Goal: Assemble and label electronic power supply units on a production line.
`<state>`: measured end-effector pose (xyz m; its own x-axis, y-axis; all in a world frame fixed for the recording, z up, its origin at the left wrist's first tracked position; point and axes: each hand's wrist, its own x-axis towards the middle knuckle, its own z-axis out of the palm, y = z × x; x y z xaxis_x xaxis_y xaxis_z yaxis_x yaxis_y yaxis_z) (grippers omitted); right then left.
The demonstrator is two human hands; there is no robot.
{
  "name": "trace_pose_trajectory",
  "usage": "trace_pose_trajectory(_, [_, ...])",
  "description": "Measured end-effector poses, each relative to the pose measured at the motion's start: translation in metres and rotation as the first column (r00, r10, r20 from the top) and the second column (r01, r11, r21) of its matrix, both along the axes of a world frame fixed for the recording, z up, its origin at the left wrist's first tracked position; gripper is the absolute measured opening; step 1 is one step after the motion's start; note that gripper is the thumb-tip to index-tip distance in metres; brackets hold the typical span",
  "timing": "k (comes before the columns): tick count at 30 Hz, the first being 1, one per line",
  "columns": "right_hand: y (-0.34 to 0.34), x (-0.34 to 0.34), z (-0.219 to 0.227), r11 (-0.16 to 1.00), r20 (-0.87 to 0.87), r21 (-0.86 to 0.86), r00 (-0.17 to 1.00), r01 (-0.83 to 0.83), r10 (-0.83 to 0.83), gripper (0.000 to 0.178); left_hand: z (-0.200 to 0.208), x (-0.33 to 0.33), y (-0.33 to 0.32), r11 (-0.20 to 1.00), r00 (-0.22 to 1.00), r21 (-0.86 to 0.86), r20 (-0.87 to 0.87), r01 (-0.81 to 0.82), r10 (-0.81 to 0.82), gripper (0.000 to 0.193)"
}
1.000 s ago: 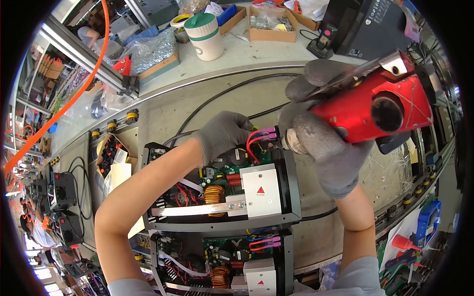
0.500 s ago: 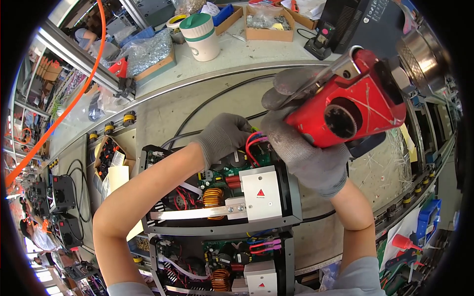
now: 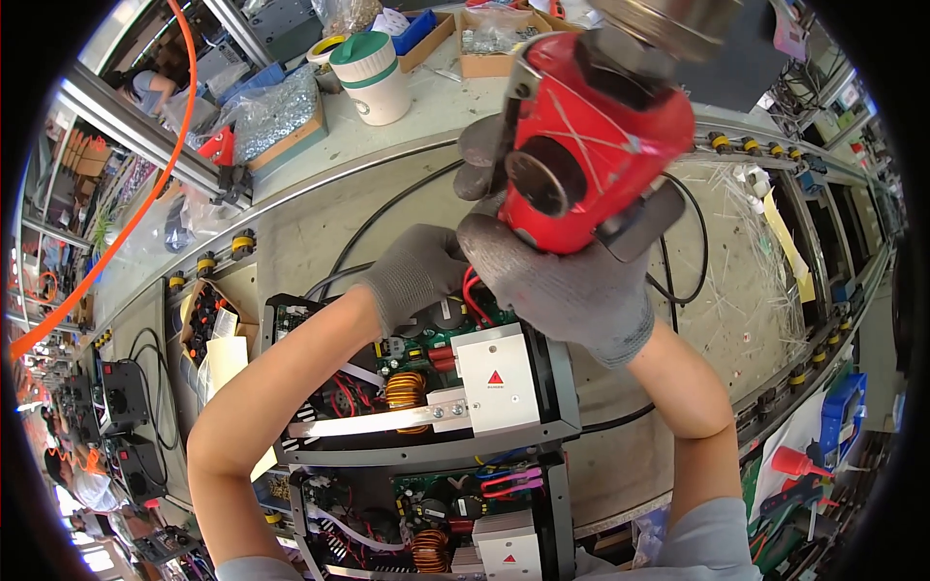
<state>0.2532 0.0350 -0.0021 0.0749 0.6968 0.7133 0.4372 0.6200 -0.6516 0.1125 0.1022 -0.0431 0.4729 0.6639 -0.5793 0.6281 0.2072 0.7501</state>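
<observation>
My gloved right hand (image 3: 567, 286) is wrapped around a red handheld power tool (image 3: 581, 160) with a round dark dial and a lever along its side. The tool is raised over the far side of an open metal chassis (image 3: 455, 450), its thick metal end (image 3: 668, 24) pointing away. My gloved left hand (image 3: 418, 276) is closed, its fingertips beside the red wires (image 3: 473, 295) at the chassis's back. What those fingertips pinch is hidden. Inside the chassis are a green circuit board, a copper coil (image 3: 405, 390) and a white metal block (image 3: 496, 382).
A second similar chassis (image 3: 426, 542) stands nearer to me. Black cable (image 3: 363, 218) curves across the bench behind. A white cup with a green lid (image 3: 371, 82) and boxes of small parts stand on the far shelf. An orange hose (image 3: 155, 194) hangs at left; thin clear scraps lie at right.
The red tool and my right hand have swung left and turned more upright. My left hand has shifted slightly left in the picture, as has the whole scene.
</observation>
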Motion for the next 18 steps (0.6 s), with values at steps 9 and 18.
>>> trace_pose_trajectory(9, [0.016,-0.009,-0.004,1.0,-0.208,0.015,0.978,0.016,-0.012,0.029,0.0,0.004,0.006,0.975,0.977,0.164,-0.173,0.152,-0.123,0.018])
trace_pose_trajectory(18, [0.01,-0.011,-0.004,1.0,-0.072,-0.006,0.997,0.016,-0.017,0.031,-0.056,0.024,0.032,0.83,0.923,0.409,-0.234,0.379,-0.306,0.021])
